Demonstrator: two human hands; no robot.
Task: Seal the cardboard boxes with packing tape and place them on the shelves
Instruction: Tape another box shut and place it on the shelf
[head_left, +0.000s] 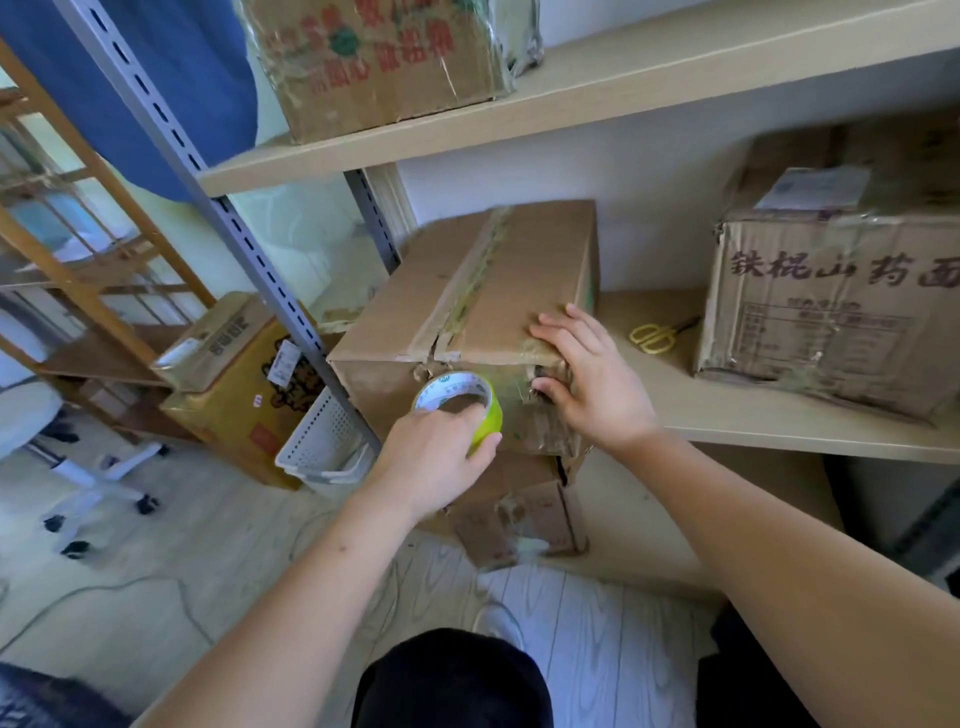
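top box (384, 57) cropped, label (815, 188) blurred — unreadable

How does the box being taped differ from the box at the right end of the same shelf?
The box being taped overhangs the shelf edge; the right box sits fully on it. The box being taped has both hands on it, the right hand pressing its corner, the left hand holding the tape roll against its front; the right box is untouched. The right box shows large dark printed characters; the taped box's visible faces look mostly plain. Both are worn brown cardboard.

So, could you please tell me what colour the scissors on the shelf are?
The scissors have yellow handles, seen in the head view.
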